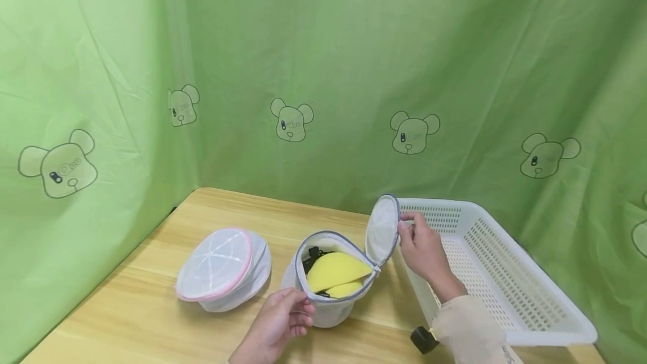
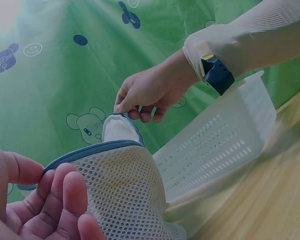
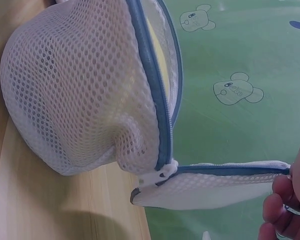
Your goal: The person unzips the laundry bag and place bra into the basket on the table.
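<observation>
Our left hand (image 1: 280, 319) pinches the mesh bag (image 1: 331, 314) just beyond it, yellow padding (image 1: 333, 271) inside; another bag (image 1: 217, 263) lies left of that hand; our right hand (image 1: 424, 246) pinches the raised lid (image 1: 382, 229), a white basket (image 1: 510, 268) beside it.

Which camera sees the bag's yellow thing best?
The head view: it looks into the open mesh bag, showing the yellow thing plainly. The right wrist shows a sliver, plus faint yellow through the mesh; the left wrist shows none.

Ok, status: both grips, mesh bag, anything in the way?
Left grip pinches rim of mesh bag. Right grip holds its lid open. Yellow item inside. Nothing visibly blocking.
</observation>
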Motion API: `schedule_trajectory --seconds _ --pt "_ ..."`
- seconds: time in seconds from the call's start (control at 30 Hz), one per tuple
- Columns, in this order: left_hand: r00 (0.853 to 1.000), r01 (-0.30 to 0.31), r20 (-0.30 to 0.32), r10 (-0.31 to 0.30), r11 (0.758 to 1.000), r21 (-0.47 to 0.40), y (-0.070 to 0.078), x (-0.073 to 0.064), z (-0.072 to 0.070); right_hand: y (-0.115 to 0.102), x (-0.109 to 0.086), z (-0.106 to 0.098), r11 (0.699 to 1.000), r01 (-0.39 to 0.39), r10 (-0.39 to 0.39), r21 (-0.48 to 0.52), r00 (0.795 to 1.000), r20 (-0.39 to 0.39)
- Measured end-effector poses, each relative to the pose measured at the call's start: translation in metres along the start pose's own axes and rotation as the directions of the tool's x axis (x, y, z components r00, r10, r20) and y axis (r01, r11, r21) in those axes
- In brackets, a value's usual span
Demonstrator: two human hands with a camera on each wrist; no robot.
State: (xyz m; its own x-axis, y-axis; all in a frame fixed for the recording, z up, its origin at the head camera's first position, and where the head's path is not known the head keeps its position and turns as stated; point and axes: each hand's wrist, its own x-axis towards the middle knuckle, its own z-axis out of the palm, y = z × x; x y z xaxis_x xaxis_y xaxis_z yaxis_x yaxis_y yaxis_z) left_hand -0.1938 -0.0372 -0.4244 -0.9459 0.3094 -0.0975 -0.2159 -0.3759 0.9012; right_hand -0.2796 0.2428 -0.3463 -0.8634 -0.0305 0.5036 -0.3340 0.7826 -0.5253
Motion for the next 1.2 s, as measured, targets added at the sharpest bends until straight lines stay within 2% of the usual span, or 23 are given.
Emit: schedule_trajectory --seconds 0.2,0.4,0.7,1.0,1.2 --pt "1.0 0.0 0.0 0.0 1.0 -0.01 0.0 0.0 0.001 -0.001 0.0 0.0 1.0 0.001 -0.001 0.013 1.0 -0.007" --pt "1.0 -0.011 -0.001 0.011 1.0 -0.009 -0.001 0.0 0.0 -0.007 -0.002 0.004 0.998 0.046 -0.046 0.032 0.999 -0.018" --pt "1.0 -0.015 -0.006 0.015 0.999 -0.033 -0.001 0.0 0.002 -0.016 -0.003 0.014 0.993 0.105 -0.107 0.048 0.994 0.034" --pt "1.0 0.008 -0.012 -0.008 1.0 -0.016 -0.004 -0.001 0.001 -0.012 -0.003 0.024 0.995 0.073 -0.076 0.063 0.995 0.059" --pt "0.999 0.002 0.034 -0.001 0.999 -0.035 -0.006 -0.001 0.001 -0.011 -0.003 0.029 0.996 0.066 -0.072 0.059 0.992 0.103"
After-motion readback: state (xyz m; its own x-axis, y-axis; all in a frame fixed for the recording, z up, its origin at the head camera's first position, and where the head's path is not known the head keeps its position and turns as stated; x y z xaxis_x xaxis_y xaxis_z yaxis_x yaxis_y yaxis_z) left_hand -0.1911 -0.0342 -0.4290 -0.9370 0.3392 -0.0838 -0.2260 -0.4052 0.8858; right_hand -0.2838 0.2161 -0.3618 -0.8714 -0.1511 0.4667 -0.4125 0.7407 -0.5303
